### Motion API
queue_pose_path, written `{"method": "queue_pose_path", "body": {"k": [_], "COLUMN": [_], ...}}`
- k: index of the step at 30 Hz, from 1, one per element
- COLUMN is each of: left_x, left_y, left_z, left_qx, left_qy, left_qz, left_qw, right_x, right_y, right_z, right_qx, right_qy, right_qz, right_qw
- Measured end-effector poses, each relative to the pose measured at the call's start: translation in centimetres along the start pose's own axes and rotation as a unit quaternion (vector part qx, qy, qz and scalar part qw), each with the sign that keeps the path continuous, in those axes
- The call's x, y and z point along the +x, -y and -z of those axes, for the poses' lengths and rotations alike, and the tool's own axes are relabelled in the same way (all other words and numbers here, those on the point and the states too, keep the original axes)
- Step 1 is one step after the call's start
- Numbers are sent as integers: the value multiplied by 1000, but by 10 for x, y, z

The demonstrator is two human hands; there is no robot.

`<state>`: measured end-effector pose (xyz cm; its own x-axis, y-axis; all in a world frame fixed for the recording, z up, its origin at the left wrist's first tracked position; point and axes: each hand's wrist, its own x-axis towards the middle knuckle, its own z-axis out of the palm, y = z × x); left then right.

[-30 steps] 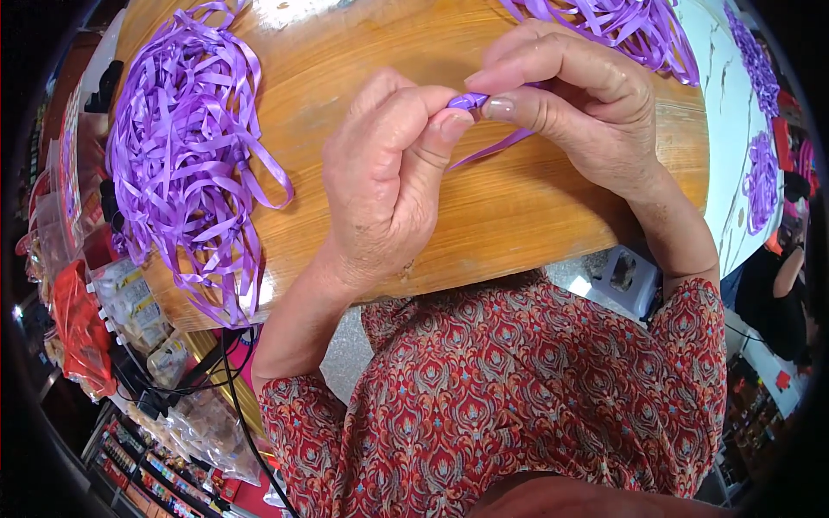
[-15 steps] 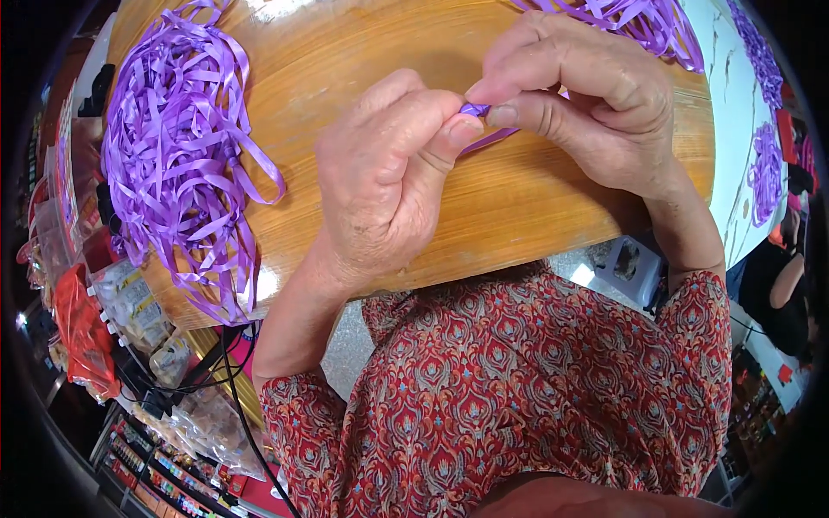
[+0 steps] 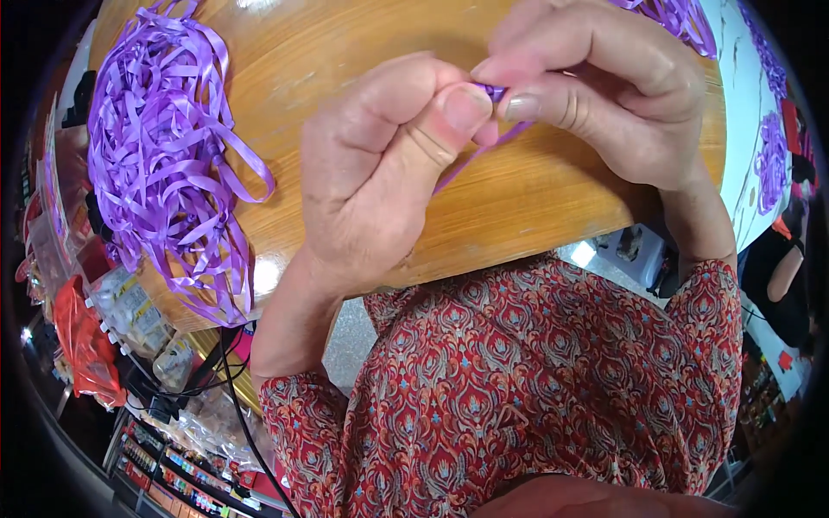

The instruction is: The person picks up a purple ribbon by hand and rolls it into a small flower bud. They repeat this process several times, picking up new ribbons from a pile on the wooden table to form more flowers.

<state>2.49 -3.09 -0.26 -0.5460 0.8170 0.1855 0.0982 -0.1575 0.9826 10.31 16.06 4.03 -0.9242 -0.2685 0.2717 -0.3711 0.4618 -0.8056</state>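
Observation:
Between my two hands, above the wooden table, a narrow purple ribbon [image 3: 494,91] is bunched into a small knot-like lump. My left hand [image 3: 389,164] pinches one side of it between thumb and fingers. From the other side, the thumb and forefinger of my right hand [image 3: 604,95] grip it close by, the fingertips nearly meeting. A length of the ribbon hangs down behind my left thumb toward the table. My fingers cover most of the lump, so its exact form is hidden.
A big tangled heap of purple ribbons [image 3: 164,164] lies on the table's [image 3: 535,211] left side. Another ribbon pile [image 3: 678,22] is at the far right. Beyond the right edge, a white surface [image 3: 741,194] holds more ribbon. A black cable [image 3: 237,397] hangs at the lower left.
Both hands have come closer to the view and shifted slightly, the right one moving rightward. My left thumb has rolled up over the ribbon, and more of its hanging length shows.

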Motion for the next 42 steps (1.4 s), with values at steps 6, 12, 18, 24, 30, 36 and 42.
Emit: {"method": "queue_pose_path", "body": {"k": [6, 12, 18, 24, 30, 36, 42], "left_x": [1, 7, 7, 8, 9, 7, 10], "left_y": [-1, -8, -4, 4, 8, -3, 6], "left_z": [3, 4, 5, 3, 3, 6, 4], "left_qx": [-22, 142, 220, 238, 187, 269, 319], "left_qy": [5, 44, 41, -23, -24, 40, 15], "left_qz": [29, -49, -98, -134, -158, -77, -230], "left_qw": [999, 988, 970, 962, 969, 959, 919], "right_x": [-6, -6, 25, -5, -6, -7, -5], "right_y": [-18, 11, -68, -5, 0, 0, 1], "right_z": [-17, 12, -16, -5, -11, -12, -12], "right_qx": [149, 96, 101, 87, 69, 39, -50], "right_qy": [-100, -44, -78, -79, -121, -141, -127], "right_qz": [37, -100, 420, 13, -36, -63, 13], "right_qw": [983, 989, 898, 993, 990, 987, 991]}}
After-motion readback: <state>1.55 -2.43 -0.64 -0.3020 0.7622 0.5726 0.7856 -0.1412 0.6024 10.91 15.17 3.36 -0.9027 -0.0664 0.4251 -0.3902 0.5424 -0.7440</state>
